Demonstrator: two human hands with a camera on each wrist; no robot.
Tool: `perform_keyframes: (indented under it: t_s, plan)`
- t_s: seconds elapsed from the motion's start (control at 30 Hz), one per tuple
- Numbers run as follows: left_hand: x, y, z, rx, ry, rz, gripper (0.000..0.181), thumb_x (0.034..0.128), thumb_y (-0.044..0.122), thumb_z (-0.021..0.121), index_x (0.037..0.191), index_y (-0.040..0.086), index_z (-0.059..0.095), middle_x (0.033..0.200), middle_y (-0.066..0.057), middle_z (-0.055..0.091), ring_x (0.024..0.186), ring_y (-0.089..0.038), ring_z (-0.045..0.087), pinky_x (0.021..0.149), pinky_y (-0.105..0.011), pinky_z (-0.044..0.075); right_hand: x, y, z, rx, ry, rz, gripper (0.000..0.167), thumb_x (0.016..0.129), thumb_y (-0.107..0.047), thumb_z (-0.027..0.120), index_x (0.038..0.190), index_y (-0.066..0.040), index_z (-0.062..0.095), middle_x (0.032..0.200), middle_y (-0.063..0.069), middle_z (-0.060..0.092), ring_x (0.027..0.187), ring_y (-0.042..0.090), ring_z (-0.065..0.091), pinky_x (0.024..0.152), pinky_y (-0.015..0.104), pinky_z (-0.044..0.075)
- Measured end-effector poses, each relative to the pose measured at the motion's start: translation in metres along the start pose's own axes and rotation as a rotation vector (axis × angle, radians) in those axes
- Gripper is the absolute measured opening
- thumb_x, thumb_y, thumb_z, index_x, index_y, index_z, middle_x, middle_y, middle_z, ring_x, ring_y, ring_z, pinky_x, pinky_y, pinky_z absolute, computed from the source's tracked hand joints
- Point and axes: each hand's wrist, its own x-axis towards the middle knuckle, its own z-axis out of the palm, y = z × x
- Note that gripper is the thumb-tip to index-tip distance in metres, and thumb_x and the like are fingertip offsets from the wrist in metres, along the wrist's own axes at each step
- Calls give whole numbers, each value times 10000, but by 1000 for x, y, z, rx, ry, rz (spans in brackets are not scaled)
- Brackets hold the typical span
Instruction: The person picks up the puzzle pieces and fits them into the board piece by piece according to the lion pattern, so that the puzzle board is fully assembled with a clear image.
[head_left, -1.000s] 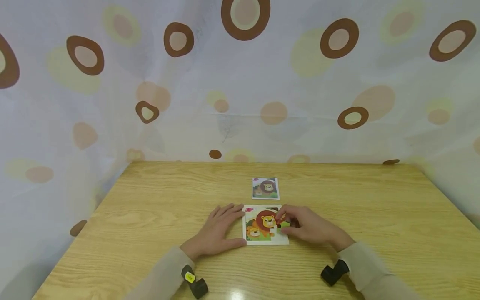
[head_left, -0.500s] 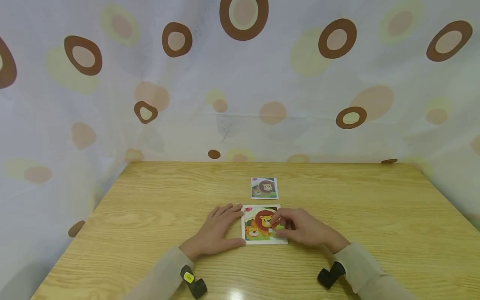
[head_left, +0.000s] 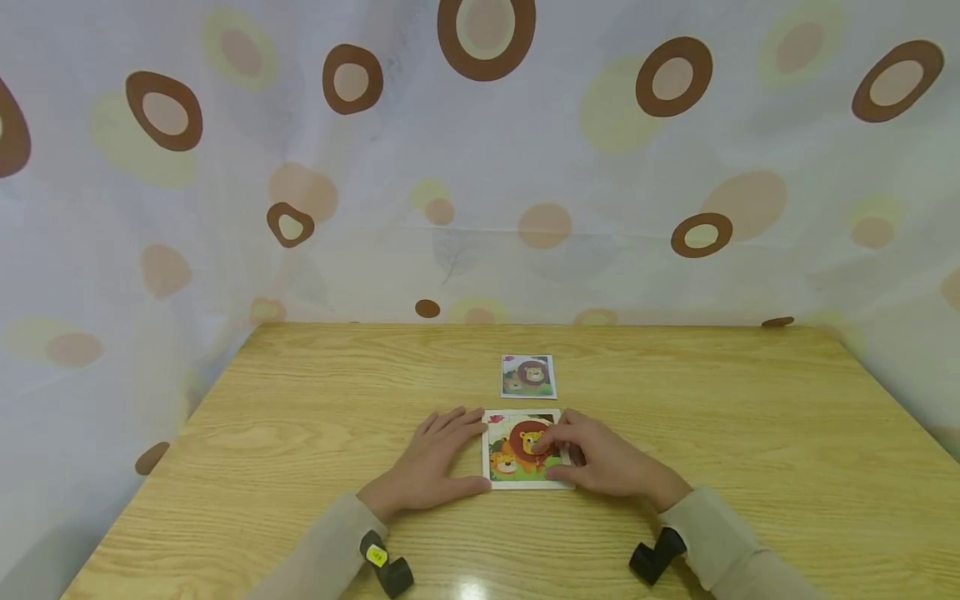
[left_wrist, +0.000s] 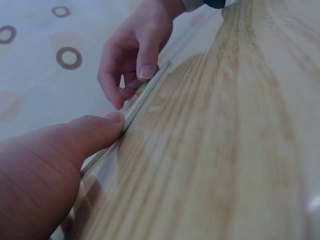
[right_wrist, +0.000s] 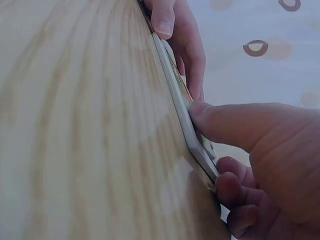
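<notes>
A lion jigsaw puzzle [head_left: 507,454] in a white frame lies flat on the wooden table. My left hand [head_left: 430,468] rests at the frame's left side, fingers spread, with the thumb on its near left corner. At the lower right of the picture, my right hand [head_left: 611,458] has thumb and index finger on a greenish puzzle piece [head_left: 553,461], which they partly hide. In the right wrist view the right thumb [right_wrist: 220,120] presses the picture's surface beside the frame's edge [right_wrist: 176,95], while the other fingers curl at the frame's side.
Just behind the puzzle lies a small card [head_left: 528,377] with the same lion picture. The wooden table [head_left: 300,367] stretches to a patterned cloth backdrop [head_left: 480,167]. Black wrist cameras [head_left: 386,565] sit on both sleeves.
My right hand has moved slightly left and lowered the puzzle piece into the gap at the picture's lower right. The left hand keeps its place.
</notes>
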Motion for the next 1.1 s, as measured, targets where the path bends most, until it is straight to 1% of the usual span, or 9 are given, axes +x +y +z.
perform_keyframes:
  t_s: [0.13, 0.3, 0.57, 0.67, 0.77, 0.87, 1.03, 1.1]
  plan:
    - [0, 0, 0, -4, -4, -5, 729, 865, 509, 634, 1449, 124, 426, 1567, -38, 319, 1462, -300, 221, 1175, -570, 105, 0, -1, 1, -35, 3, 20, 256, 869, -237, 726, 1090, -141, 640, 934, -6, 532, 647, 13, 432, 568, 173, 433]
    - [1, -1, 1, -7, -8, -9, 728, 869, 510, 630, 1454, 130, 420, 1569, -32, 315, 1464, -295, 214, 1178, -564, 96, -1, -1, 2, -24, 21, 26, 183, 867, -239, 727, 1004, -169, 628, 917, -13, 528, 635, 11, 419, 564, 174, 424]
    - [1, 0, 2, -13, -9, -2, 727, 871, 514, 624, 1448, 118, 428, 1566, -46, 319, 1462, -311, 217, 1176, -574, 94, -3, 1, 4, 8, 31, 11, 131, 874, -257, 716, 968, -170, 688, 874, -19, 520, 620, 14, 420, 540, 167, 406]
    - [1, 0, 2, -13, -14, -7, 731, 871, 515, 623, 1454, 124, 420, 1570, -40, 312, 1465, -303, 212, 1178, -568, 91, -4, 1, 4, -11, 32, 1, 139, 871, -265, 716, 976, -175, 704, 859, -36, 519, 621, 14, 425, 540, 161, 407]
    - [0, 0, 2, -7, -12, -3, 730, 870, 512, 626, 1452, 122, 421, 1569, -43, 315, 1462, -307, 218, 1174, -574, 101, -4, 0, 3, -42, 39, -24, 161, 863, -261, 723, 991, -163, 721, 852, -47, 520, 622, 15, 435, 540, 158, 419]
    - [0, 0, 1, -4, -8, 1, 727, 868, 510, 627, 1448, 119, 427, 1566, -48, 319, 1460, -313, 223, 1171, -581, 106, -3, -2, 2, -96, 44, -45, 169, 855, -265, 729, 989, -162, 732, 856, -65, 523, 632, 8, 443, 554, 154, 425]
    - [0, 0, 1, -2, -10, -8, 732, 867, 514, 627, 1451, 122, 423, 1570, -41, 312, 1463, -306, 217, 1174, -574, 101, -2, -6, 0, -210, 45, -80, 149, 852, -281, 731, 942, -164, 742, 882, -83, 526, 676, 14, 458, 608, 161, 430]
    - [0, 0, 1, 0, -8, -11, 732, 868, 513, 626, 1451, 122, 422, 1570, -38, 312, 1463, -303, 216, 1174, -572, 103, -2, -7, 0, -246, 46, -92, 146, 852, -277, 731, 935, -158, 748, 933, -69, 540, 724, 21, 474, 643, 177, 445]
